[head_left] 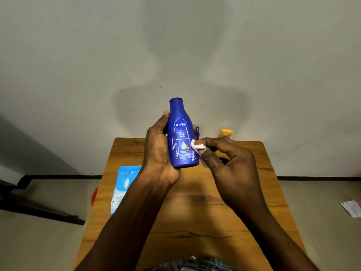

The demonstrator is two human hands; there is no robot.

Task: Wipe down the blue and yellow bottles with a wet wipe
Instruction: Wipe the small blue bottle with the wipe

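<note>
Holding the Nivea body milk bottle (182, 133) upright above the table's (254, 192) far edge, your left hand (158, 153) grips it label-out so your right hand (230, 163), pinching the wet wipe (198, 146), reaches its side; the yellow bottle (226, 133) waits behind.

A wooden table (175, 222) stands before a pale wall (78, 55).

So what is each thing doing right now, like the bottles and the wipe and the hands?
blue bottle: upright, lifted off the table, cap on
wet wipe: bunched small, pressed against the blue bottle
left hand: grips the blue bottle
right hand: pinches the wet wipe
yellow bottle: standing on the table, untouched
wipes pack: lying flat on the table
</note>
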